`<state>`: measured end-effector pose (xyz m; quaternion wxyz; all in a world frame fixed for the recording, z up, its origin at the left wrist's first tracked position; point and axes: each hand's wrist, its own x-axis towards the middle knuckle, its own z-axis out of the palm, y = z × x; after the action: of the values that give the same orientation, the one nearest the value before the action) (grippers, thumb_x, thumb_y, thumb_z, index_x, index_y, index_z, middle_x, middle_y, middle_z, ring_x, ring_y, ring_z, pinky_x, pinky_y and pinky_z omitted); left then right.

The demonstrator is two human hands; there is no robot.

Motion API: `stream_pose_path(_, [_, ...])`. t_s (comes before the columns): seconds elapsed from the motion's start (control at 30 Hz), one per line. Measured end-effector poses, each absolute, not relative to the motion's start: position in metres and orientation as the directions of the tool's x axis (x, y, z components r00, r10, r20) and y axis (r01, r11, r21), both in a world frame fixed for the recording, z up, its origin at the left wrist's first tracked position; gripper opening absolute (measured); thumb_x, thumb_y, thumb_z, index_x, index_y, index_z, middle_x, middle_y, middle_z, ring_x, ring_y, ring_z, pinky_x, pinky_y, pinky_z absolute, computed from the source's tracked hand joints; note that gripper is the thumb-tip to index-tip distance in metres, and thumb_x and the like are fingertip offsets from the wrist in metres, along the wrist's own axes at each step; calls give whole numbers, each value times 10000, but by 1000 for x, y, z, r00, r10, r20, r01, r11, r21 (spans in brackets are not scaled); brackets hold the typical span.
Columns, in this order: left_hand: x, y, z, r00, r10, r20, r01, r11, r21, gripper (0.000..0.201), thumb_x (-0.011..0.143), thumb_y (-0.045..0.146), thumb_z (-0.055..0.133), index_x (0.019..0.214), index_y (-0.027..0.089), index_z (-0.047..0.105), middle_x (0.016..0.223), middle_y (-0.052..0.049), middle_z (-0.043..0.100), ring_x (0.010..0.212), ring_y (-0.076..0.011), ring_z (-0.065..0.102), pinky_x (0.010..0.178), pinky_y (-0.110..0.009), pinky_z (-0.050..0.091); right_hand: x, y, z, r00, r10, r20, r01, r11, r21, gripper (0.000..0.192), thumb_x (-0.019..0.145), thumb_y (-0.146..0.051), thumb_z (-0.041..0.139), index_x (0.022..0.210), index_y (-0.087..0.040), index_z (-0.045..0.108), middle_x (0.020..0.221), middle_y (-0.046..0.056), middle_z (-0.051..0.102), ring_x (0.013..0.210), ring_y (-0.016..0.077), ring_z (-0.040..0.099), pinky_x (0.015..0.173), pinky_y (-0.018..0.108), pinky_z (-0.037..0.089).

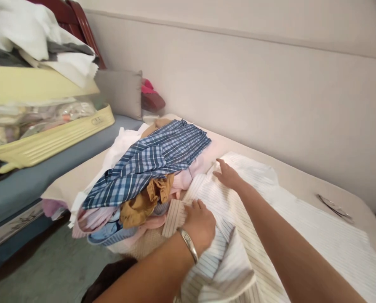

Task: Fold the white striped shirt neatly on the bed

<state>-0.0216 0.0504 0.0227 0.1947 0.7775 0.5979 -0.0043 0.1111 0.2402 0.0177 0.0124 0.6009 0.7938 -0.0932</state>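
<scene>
One view only is supplied, taken from a camera worn on the head. The scene is looked at forward and downward, across a bed [304, 176] toward a wall [270, 92]. The forearms enter from the lower edge, and the left hand [200, 223] and right hand [227, 174] are seen at close range. The frame is tilted, so that the bed edge runs diagonally. A suitcase [49, 139] is caught at the left margin. No second view is supplied, so no overlap is recorded.
</scene>
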Motion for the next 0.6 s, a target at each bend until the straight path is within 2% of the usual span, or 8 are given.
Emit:
stream_pose_path(0.07, [-35,54,33,300,923,-241,930,-226,290,373,905,142,468,1158,79,736,1298,-312,613,1186,-418,597,965,-623,456,133,169,20,-416,909,-6,886,404,-227,587,1018,-337,454,1558,-174,294,1443,181,545,1330,307,539,1084,445,443])
stream_pose_path(0.13, [-48,57,37,311,918,-245,930,-241,277,364,913,122,439,1132,108,728,1176,-256,666,1135,-396,623,1011,-647,408,164,92,23,-511,850,127,784,521,-338,535,1048,-385,392,1559,-254,304,1458,146,539,1350,306,530,1082,483,468])
stream_pose_path(0.2, [-56,58,36,296,925,-238,937,-233,260,369,917,112,422,1161,123,699,1141,-230,674,1116,-401,632,1003,-656,399,200,25,20,-445,891,93,799,442,-409,524,1057,-432,394,1562,-329,302,1482,113,537,1318,298,571,1026,486,526])
stream_pose_path(0.27, [-60,60,33,262,938,-225,948,-206,243,374,915,103,421,1198,142,663,1126,-210,679,1104,-384,640,966,-593,437,232,-21,10,-333,941,60,823,321,-468,517,1044,-486,428,1529,-328,342,1458,116,573,1279,312,610,979,508,561])
stream_pose_path(0.37, [-60,64,34,212,952,-221,966,-171,194,400,865,64,471,1225,155,621,1046,-174,696,1047,-329,664,930,-486,466,262,-50,-12,-172,984,48,795,167,-583,462,1024,-530,460,1423,-297,447,1367,123,648,1236,322,644,992,540,557])
stream_pose_path(0.47, [-53,69,46,181,963,-198,979,-157,128,356,843,44,463,1125,162,645,1017,-158,690,1029,-306,664,917,-441,474,268,-53,-17,-133,990,44,732,128,-669,408,1006,-544,486,1316,-281,527,1322,122,672,1219,317,649,1017,543,533])
stream_pose_path(0.53, [-38,70,58,228,973,-35,964,-220,151,284,885,78,435,1032,179,656,1052,-151,671,1082,-301,637,965,-439,461,266,-52,-8,-119,993,1,687,83,-722,433,999,-563,491,1318,-274,528,1318,126,672,1179,307,662,984,524,543])
stream_pose_path(0.6, [-16,64,67,298,915,274,890,-370,267,255,953,145,402,1013,190,646,1090,-136,657,1139,-287,605,1030,-431,440,263,-49,6,-79,996,-44,614,14,-790,526,979,-586,530,1392,-266,475,1329,136,663,1165,292,661,963,494,547])
